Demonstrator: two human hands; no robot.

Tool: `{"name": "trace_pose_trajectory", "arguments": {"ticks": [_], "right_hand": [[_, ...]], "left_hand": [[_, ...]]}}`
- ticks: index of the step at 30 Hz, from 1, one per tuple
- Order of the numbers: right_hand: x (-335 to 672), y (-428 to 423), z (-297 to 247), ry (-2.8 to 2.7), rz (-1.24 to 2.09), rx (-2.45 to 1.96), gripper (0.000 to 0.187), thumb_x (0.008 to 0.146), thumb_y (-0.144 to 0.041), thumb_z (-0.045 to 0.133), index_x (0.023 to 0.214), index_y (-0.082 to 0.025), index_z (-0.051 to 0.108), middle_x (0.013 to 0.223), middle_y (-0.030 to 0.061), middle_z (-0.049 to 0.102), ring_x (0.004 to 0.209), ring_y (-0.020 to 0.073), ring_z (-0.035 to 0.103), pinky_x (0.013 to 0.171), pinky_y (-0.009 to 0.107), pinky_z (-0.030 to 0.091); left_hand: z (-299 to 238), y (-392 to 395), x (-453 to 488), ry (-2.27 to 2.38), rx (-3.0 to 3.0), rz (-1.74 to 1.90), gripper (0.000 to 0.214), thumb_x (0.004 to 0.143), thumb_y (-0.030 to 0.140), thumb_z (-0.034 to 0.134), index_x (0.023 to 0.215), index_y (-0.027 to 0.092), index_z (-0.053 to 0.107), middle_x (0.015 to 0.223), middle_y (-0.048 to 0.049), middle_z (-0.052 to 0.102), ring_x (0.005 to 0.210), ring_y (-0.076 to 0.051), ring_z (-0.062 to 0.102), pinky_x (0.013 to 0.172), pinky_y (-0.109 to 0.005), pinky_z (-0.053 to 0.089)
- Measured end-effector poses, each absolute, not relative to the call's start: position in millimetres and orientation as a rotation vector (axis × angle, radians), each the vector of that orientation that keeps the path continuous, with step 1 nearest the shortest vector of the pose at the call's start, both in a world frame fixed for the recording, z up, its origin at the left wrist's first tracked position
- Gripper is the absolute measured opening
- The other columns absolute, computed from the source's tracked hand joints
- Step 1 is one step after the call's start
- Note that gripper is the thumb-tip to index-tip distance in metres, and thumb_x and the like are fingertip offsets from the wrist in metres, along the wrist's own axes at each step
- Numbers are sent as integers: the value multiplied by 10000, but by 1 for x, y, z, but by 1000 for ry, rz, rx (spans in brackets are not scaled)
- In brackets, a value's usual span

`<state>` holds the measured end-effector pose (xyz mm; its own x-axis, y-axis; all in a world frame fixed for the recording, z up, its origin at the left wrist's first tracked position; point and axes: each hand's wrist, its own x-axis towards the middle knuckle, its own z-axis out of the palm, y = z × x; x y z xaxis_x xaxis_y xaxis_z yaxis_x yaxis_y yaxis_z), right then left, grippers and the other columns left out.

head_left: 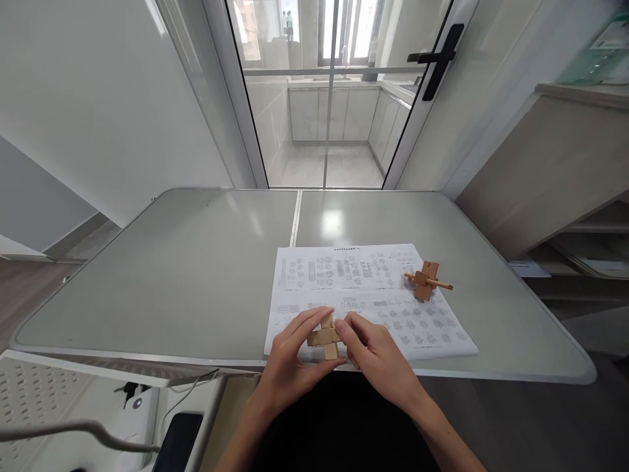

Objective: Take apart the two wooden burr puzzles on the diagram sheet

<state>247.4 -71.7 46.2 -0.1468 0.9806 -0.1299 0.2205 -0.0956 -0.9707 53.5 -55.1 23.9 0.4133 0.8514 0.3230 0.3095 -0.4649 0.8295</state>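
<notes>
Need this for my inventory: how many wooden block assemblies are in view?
2. The pale assembly is held between the left hand and right hand; the brown assembly lies at the right edge of the printed sheet. Others could be hidden.

This looks like a home: a glazed door [328, 118] with a black lever handle [437, 62] faces a grey-topped table [206, 275], and through its panes shows what appears to be a small kitchen — pale fitted cabinets [356, 115] under a counter [363, 84], a tap [344, 55] and a bright window [351, 29]. The near side looks just as domestic — plain white wall [113, 98], wood-look floor [24, 295] at the left, wooden shelf unit [550, 157] at the right, and a dark phone [177, 446] below the table's near edge.
</notes>
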Motion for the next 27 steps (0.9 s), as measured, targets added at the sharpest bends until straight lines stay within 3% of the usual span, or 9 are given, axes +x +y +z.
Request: {"name": "trace_pose_trajectory", "arguments": {"ticks": [6,12,19,27], "right_hand": [[247,-72,45,-1356,1386,-1233,471,1084,-617,437,821,-234,513,693,-36,505,628,148,450,604,287,391],[247,-71,47,-1443,1266,-1339,284,1050,-512,580,1155,-254,635,1046,44,690,917,211,633,667,292,450],[240,-74,45,-1559,1211,-1205,204,1086,-389,534,1086,-231,665,831,1,683,739,170,644,605,277,432],[243,-77,43,-1590,1037,-1184,166,1076,-334,551,1024,-223,663,781,-6,653,689,160,584,656,277,452]], "left_hand": [[26,-52,49,1007,1671,1042,700,801,324,918,1438,337,627,1441,-76,677,1339,-307,627,1159,-462,501],[23,-49,50,922,1211,1062,744,760,359,940,1440,274,649,1484,-125,655,1403,-368,584,1193,-484,466],[24,-50,52,868,1076,1010,758,743,459,935,1422,262,665,1477,-135,661,1385,-388,594,1195,-498,447],[20,-48,50,830,1100,976,770,744,471,933,1429,260,651,1455,-130,672,1338,-361,619,1133,-440,490]]}}
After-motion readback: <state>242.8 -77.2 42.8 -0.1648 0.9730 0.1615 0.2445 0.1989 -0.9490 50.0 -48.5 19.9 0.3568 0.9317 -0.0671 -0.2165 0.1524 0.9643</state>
